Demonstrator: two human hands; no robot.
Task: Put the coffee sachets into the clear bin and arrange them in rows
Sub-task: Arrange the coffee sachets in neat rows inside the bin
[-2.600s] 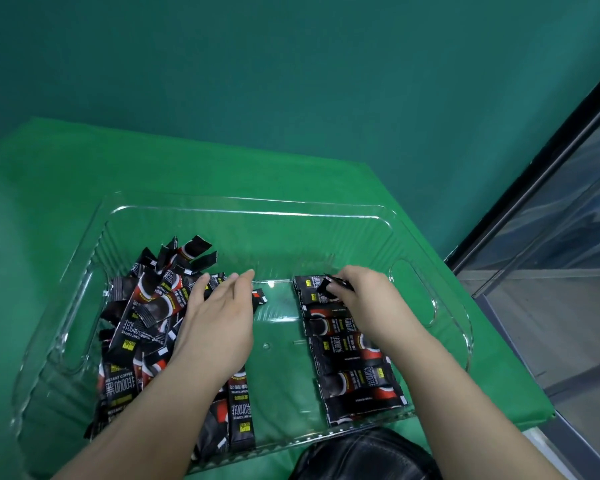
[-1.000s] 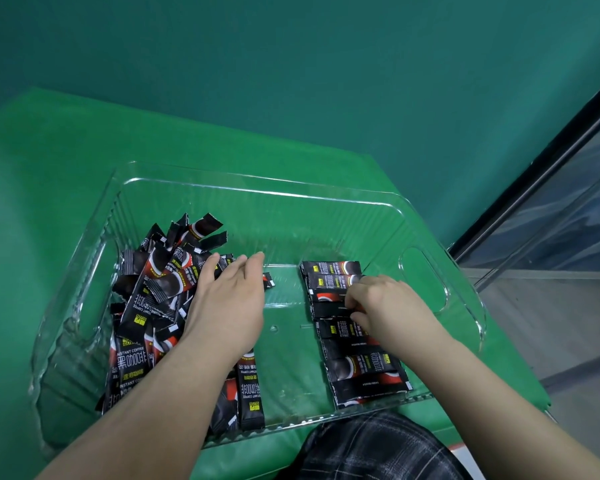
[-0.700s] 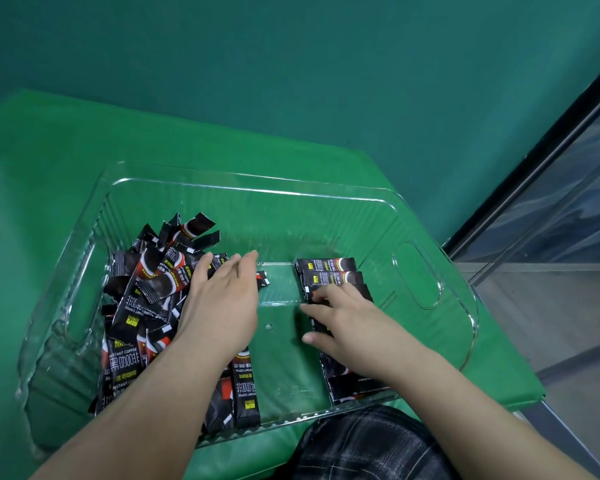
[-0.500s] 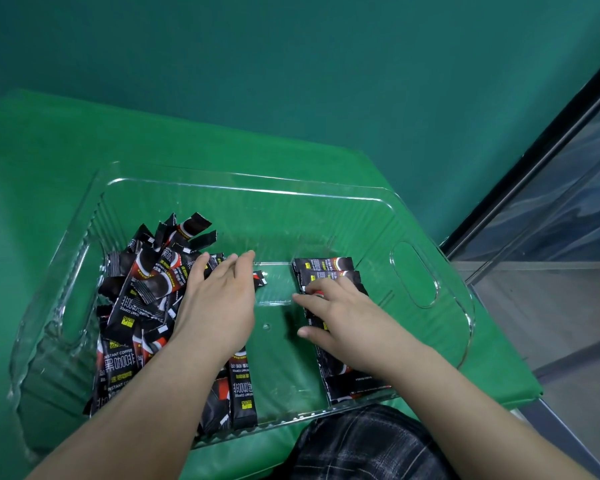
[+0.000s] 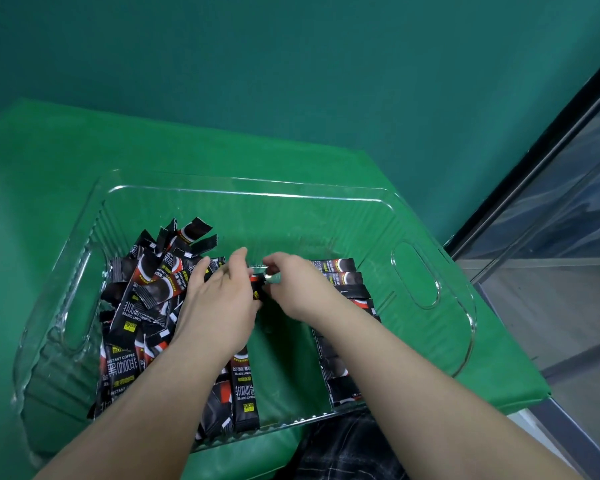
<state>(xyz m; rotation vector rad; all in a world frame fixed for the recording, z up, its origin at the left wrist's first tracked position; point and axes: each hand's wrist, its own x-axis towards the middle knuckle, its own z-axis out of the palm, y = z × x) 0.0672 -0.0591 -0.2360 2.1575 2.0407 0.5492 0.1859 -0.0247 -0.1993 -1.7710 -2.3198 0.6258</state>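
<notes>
Head view: both hands meet at the middle of the clear plastic bin [image 5: 430, 289]. Right hand [image 5: 302, 285] pinches a black-and-red coffee sachet [image 5: 257, 287] beside the left hand [image 5: 219, 306], whose grip is unclear. Judged risk: a loose pinch drops it askew, or the forearm disturbs the tidy sachet row [image 5: 347, 282] at three o'clock; loose sachet pile [image 5: 146, 306] waits at nine.

A table covered with a bright green cloth [image 5: 49, 161] is seen in the middle, and its right corner is cut off by a fold. Behind it, a plain dark teal wall [image 5: 291, 64] is lit evenly. At the right, a black frame [image 5: 548, 133] is set diagonally beside glass panels [image 5: 568, 289], where grey reflections are shown.
</notes>
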